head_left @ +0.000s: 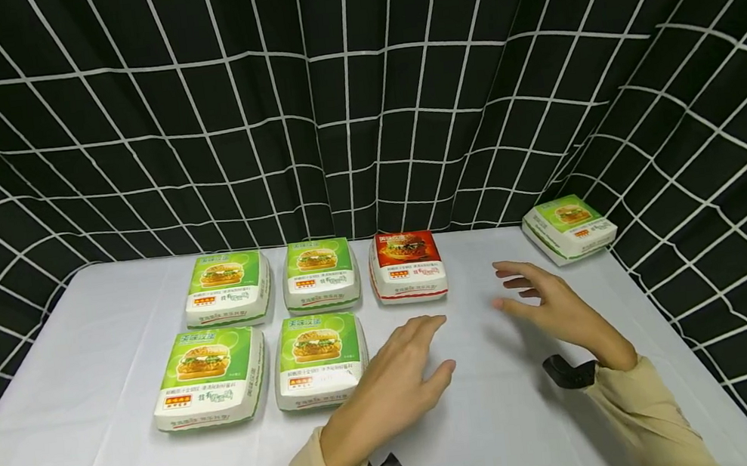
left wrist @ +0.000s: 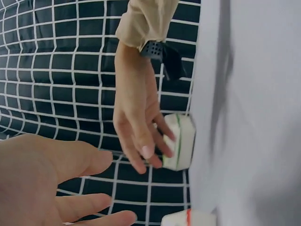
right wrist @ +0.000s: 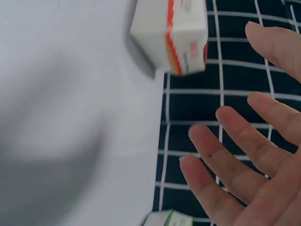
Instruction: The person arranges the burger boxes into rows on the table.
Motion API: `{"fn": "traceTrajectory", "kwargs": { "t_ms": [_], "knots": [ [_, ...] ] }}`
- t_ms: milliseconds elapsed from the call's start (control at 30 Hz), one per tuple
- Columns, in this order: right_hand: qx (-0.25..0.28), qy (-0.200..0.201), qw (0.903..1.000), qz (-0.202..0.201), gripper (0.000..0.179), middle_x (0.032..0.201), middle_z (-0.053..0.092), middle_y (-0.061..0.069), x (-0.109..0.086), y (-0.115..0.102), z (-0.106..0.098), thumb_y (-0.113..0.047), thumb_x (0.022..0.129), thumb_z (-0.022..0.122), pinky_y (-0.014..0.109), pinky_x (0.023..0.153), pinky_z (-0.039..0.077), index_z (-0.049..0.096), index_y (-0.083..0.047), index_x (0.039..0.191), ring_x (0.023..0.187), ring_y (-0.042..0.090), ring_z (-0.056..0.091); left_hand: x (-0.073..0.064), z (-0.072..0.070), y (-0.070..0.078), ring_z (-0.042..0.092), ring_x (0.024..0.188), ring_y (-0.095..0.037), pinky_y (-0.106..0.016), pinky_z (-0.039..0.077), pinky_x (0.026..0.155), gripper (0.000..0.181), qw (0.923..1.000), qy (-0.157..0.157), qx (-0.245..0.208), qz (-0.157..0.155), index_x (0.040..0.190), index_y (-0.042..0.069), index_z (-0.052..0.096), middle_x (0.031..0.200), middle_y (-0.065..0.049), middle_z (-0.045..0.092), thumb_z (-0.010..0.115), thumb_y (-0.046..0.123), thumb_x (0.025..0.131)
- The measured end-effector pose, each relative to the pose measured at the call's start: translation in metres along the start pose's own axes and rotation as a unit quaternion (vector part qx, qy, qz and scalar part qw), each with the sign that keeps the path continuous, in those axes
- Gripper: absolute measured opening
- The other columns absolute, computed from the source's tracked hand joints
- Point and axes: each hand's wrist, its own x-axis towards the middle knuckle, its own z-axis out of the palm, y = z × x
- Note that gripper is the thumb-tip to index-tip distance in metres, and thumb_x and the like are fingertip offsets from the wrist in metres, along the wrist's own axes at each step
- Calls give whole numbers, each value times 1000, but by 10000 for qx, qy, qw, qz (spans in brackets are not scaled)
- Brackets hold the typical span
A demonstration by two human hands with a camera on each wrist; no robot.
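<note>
My left hand (head_left: pixel 393 387) hovers over the white table with its fingers extended, beside the front green-and-white burger box (head_left: pixel 320 360) and partly in front of that box's right edge. My right hand (head_left: pixel 552 305) is raised over the table, fingers spread and slightly bent, holding nothing. It is between the red-and-white burger box (head_left: pixel 407 267) and a green burger box (head_left: pixel 570 229) turned at an angle in the back right corner. In the right wrist view the red box (right wrist: pixel 181 37) appears beyond the spread fingers, apart from them.
Two green burger boxes stand in the back row, one at the left (head_left: pixel 227 288) and one in the middle (head_left: pixel 320 275). Another green box (head_left: pixel 211 377) lies at the front left. A black curtain with a white grid (head_left: pixel 332 100) borders the table's back and sides.
</note>
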Motion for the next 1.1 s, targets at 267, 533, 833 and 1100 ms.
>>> {"fn": "traceTrajectory", "kwargs": {
  "t_ms": [267, 533, 833, 1100],
  "knots": [
    [-196, 228, 9993, 237, 56, 136, 57, 25, -2, 22, -17, -24, 95, 68, 57, 96, 48, 49, -3, 142, 121, 43, 57, 18, 29, 9, 52, 133, -18, -35, 45, 109, 52, 9995, 132, 72, 292, 143, 9, 50, 144, -3, 53, 62, 29, 97],
    [-410, 610, 9964, 433, 56, 141, 53, 25, -2, 42, -29, -28, 96, 66, 56, 98, 43, 49, -1, 142, 128, 43, 49, 39, 47, 17, 44, 141, -17, -34, 40, 115, 53, 9990, 193, 72, 403, 146, 9, 46, 149, -5, 49, 59, 31, 99],
    [-514, 978, 9924, 545, 56, 139, 51, 31, 0, 69, -39, -26, 96, 67, 63, 98, 39, 50, 3, 140, 126, 47, 46, 60, 63, 20, 45, 140, -18, -32, 38, 116, 54, 9980, 260, 258, 520, 147, 8, 45, 149, -7, 50, 56, 32, 100],
    [-771, 1325, 9842, 889, 56, 143, 42, 37, 5, 88, -53, -30, 96, 64, 66, 94, 37, 49, 0, 141, 129, 54, 40, 78, 70, 23, 47, 139, -17, -28, 36, 117, 55, 9971, 268, 378, 598, 147, 9, 45, 148, -5, 51, 56, 35, 99]
  ]
}}
